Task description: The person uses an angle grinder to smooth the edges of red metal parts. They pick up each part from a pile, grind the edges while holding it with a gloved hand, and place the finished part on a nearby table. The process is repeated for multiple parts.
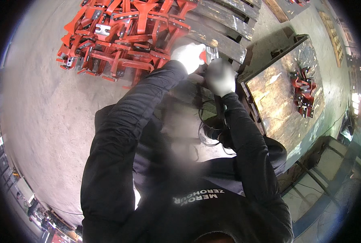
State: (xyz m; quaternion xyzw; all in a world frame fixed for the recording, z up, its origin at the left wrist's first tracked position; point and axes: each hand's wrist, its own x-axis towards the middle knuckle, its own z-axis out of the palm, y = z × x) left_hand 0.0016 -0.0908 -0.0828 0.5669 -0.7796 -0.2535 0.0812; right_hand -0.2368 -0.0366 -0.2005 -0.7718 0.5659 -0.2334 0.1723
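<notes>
My left hand (pixel 187 56), in a white glove, is closed on a red metal bracket (pixel 204 55) with a bare metal end, beside a big heap of red brackets (pixel 140 24). Close to its right, my right hand (pixel 224 81), also gloved in white, is curled near the bracket's bare end. A dark grey blur covers its fingers, so what it grips does not show. Just below that hand, a dark object with a black cable (pixel 206 117) hangs between my forearms; I cannot make out its kind.
The heap rests on a worn slatted wooden pallet (pixel 217 24). At the right, a wood-topped platform (pixel 269 97) carries a small pile of red brackets (pixel 305 93). Concrete floor (pixel 38 81) spreads at the left. More pallet wood (pixel 330 36) lies at the far right.
</notes>
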